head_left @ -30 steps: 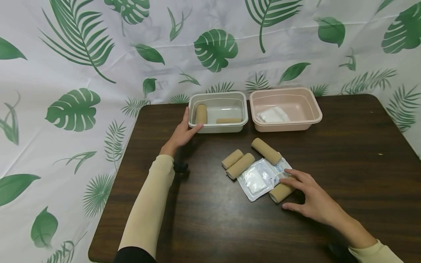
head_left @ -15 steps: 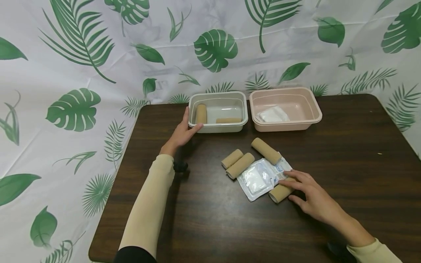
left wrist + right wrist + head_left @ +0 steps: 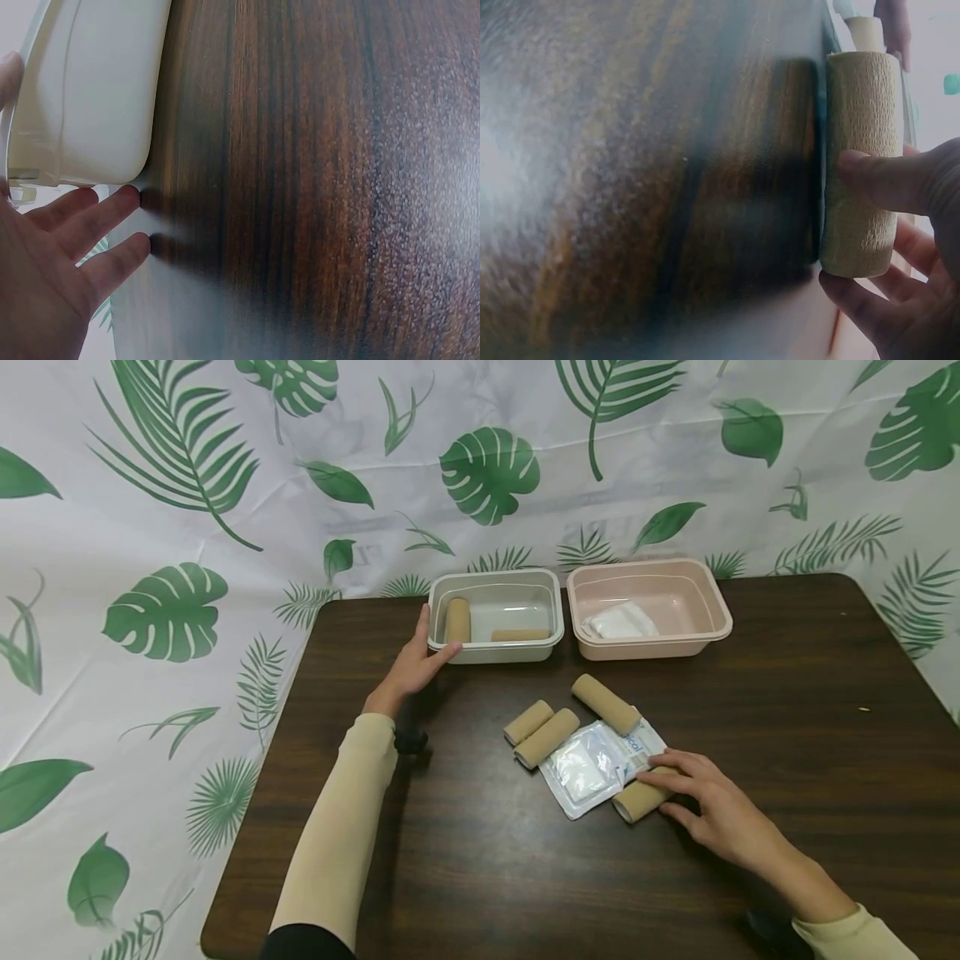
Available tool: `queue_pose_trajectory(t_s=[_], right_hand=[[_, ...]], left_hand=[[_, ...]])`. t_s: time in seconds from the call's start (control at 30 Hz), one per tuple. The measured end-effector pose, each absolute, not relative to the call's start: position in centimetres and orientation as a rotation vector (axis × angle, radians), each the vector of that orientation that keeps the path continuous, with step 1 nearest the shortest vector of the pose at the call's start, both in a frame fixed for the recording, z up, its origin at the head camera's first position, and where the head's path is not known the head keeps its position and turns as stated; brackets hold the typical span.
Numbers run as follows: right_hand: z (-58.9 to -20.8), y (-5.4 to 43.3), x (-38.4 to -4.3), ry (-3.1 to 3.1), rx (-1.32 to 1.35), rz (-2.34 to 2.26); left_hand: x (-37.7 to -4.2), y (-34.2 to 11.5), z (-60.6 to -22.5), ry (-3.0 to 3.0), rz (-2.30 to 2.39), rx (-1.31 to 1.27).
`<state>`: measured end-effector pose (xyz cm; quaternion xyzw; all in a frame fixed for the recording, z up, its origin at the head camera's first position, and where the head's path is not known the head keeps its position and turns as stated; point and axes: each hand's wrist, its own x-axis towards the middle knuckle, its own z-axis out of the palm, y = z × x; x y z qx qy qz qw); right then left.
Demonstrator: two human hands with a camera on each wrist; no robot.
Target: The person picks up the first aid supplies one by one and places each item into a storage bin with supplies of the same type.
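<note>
A tan, cylindrical roll of crinkled fabric is held between the thumb and curled fingers of the right hand, low over the dark brown, wood-grained table. Just beyond those fingertips lies a flat, clear-and-white plastic packet; whether its edge is overlapped by the held roll cannot be told. If so, the packet could be dragged along on lifting, and the tan roll resting partly on its far edge could be tipped off and set rolling. Should the pinch be too loose, the rounded surface could slip free. By the widely spread fingers of the left hand, a pale grey, rectangular plastic box is touched at its corner; through uneven pressure, it could be shoved into the pink, rectangular plastic box to their right.
</note>
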<state>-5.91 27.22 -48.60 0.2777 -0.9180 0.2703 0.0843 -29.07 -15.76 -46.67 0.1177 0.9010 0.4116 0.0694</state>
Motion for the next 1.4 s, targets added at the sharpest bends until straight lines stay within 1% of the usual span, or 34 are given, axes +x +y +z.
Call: queue_pose_trajectory(t_s=[0.33,0.63,0.87,1.13,1.4], right_hand=[[-48.1,27.4,-5.9,-2.756,0.804,0.810],[-46.7,26.8,-6.5,-2.732,0.794,0.792],[-45.6,26.0,-7.7,-2.673,0.846,0.807],[-43.8,25.1,-10.1,-2.660,0.895,0.772],[-42.1,23.0,-11.9,-2.650,0.916,0.769]], left_hand=[[-29.0,-15.7,-46.6,2.710,1.233,0.343],[-29.1,-15.7,-46.7,2.714,1.230,0.343],[-29.0,-15.7,-46.6,2.710,1.236,0.345],[-29.0,-15.6,-46.6,2.714,1.235,0.338],[-28.9,-15.6,-46.5,2.709,1.234,0.332]])
